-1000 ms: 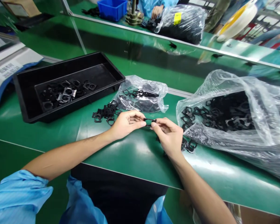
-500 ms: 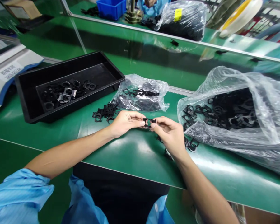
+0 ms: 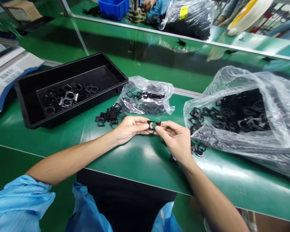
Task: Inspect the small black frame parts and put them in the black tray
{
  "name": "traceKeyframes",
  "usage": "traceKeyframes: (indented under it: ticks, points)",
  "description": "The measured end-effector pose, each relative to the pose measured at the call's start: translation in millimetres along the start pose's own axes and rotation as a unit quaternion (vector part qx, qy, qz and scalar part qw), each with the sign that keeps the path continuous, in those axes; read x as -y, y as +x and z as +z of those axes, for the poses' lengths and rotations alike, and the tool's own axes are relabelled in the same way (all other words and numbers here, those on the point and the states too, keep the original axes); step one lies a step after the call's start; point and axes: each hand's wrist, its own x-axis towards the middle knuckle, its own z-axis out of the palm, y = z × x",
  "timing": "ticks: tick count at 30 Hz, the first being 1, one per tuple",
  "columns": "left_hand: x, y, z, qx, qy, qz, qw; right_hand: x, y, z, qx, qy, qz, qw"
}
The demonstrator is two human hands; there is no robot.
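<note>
Between my two hands is a small black plastic frame with a round opening, held above the green table. My left hand pinches its left end between thumb and fingers. The right end is gripped by my right hand, thumb in front. Fingertips cover part of the frame. Left of my left hand lies a loose pile of black plastic parts, some ring-shaped. A few more black parts lie beside my right hand, partly hidden by it.
A black tray with several parts stands at the left. A small clear bag of parts lies ahead, and a large plastic bag of parts at the right. Beyond the partition are a blue bin and another person's hand.
The black frame has tilted slightly in my fingers, so its opening faces me more. Both hands keep their hold and have hardly moved.
</note>
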Motion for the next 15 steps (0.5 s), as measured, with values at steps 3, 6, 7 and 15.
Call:
traceKeyframes:
  ticks: [3, 6, 7, 15]
  points:
    - [-1, -1, 0.1, 0.026, -0.022, -0.007, 0.999, 3, 0, 0, 0.009, 0.026, 0.032, 0.999]
    - [-3, -1, -0.8, 0.062, -0.029, -0.024, 0.997, 5, 0, 0, 0.014, 0.049, 0.056, 0.997]
    - [-4, -1, -1.3, 0.074, -0.025, -0.029, 0.997, 5, 0, -1, 0.016, 0.052, 0.061, 0.997]
    - [-10, -1, -1.2, 0.089, 0.064, 0.025, 0.994, 3, 2, -2, 0.018, 0.053, 0.063, 0.996]
